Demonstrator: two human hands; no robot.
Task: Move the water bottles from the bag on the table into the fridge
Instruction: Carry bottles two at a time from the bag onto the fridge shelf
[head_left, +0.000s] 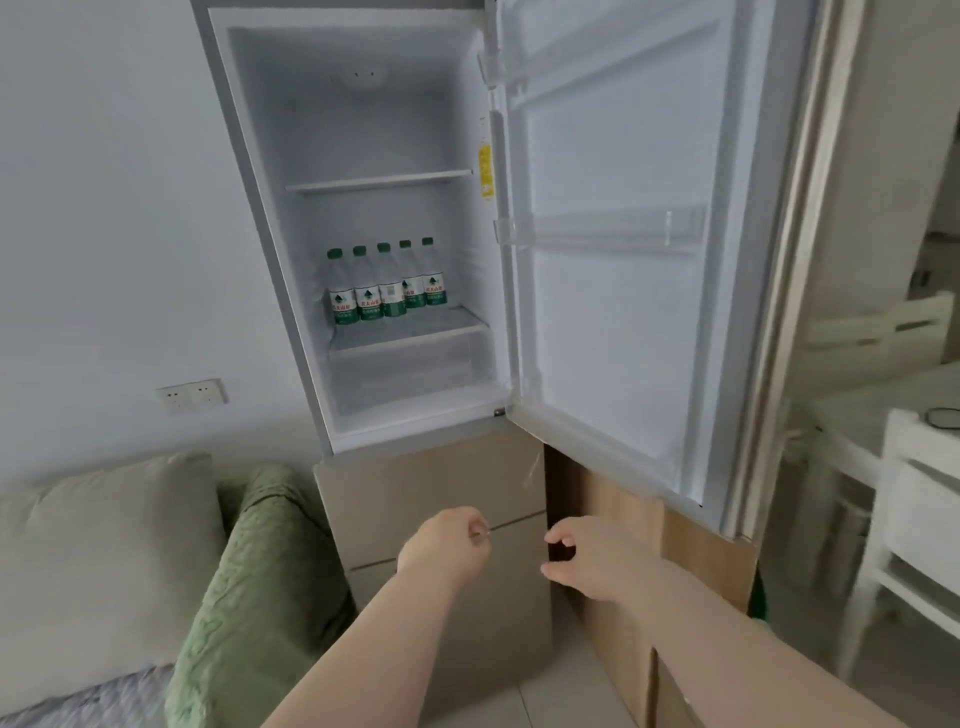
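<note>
The fridge stands open in front of me, its door swung out to the right. Several water bottles with green caps and green labels stand upright in a row on the lower glass shelf. The upper shelf holds nothing. Both of my hands hang in front of the beige lower drawers, well below the bottles. My left hand has loosely curled fingers and holds nothing. My right hand also has loosely curled fingers and is empty. No bag or table with bottles is in view.
A sofa with a beige cushion and a green blanket sits at the lower left. A wall socket is on the left wall. A wooden cabinet stands below the door, and white furniture is at the right.
</note>
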